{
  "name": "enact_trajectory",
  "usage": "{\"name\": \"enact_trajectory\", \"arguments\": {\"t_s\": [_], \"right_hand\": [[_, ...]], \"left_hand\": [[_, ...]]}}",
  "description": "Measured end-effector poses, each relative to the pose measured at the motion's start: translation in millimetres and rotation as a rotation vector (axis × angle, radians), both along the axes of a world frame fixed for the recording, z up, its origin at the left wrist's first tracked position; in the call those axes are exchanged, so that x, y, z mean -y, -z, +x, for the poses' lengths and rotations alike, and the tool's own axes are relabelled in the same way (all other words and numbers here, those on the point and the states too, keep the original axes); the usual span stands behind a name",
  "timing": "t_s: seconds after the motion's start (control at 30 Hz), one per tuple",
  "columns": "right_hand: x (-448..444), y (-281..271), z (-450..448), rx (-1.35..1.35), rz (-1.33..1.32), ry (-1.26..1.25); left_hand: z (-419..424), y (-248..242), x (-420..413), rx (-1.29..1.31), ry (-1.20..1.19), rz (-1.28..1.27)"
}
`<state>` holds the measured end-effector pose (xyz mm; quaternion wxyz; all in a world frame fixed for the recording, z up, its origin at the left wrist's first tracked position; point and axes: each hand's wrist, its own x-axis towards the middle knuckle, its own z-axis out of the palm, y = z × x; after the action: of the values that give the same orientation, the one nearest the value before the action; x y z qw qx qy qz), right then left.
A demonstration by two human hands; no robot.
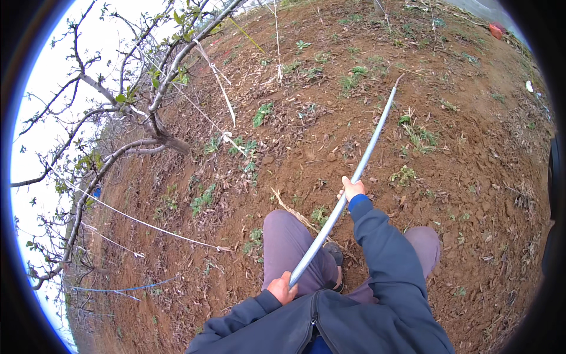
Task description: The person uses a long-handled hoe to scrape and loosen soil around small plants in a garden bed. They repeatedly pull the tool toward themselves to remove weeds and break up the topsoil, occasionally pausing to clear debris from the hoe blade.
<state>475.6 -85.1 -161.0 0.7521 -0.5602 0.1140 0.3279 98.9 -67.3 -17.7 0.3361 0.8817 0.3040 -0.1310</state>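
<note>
A long metal-grey pole (365, 152) runs slantwise from my lap up over the soil. Its far end narrows to a thin, curved brownish tip (399, 80), perhaps a hook or small blade; the exact kind is too small to tell. My left hand (282, 288) grips the near end, close to my waist. Further up the shaft, about midway, my right hand (353, 187) is closed around it. Under the pole are my bent left leg (287, 248) and a dark shoe (334, 253). The tip appears over or on bare brown ground beside a grass tuft (420, 135).
At left stands a branching tree (166, 139) with few leaves. White cords (154, 225) and a blue cord (124, 290) stretch from its branches toward the ground. Low weeds (263, 114) and dry leaves dot the sloping soil (477, 177). A red-orange item (495, 31) lies far right.
</note>
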Motion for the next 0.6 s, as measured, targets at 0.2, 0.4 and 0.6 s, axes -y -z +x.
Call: {"name": "enact_trajectory", "arguments": {"t_s": [0.2, 0.4, 0.6], "right_hand": [[-12.5, -7.4, -28.5, -0.165, 0.197, 0.076], [-6.7, -47.7, -51.8, -0.158, 0.242, 0.109], [27.2, -101.2, 20.3, 0.24, 0.217, 0.187]], "left_hand": [[-69.9, -32.0, 6.9, 0.035, 0.043, 0.088], [-91.3, -16.1, 7.5, -0.013, -0.015, 0.227], [15.5, 19.0, 7.6, 0.264, 0.032, 0.055]]}}
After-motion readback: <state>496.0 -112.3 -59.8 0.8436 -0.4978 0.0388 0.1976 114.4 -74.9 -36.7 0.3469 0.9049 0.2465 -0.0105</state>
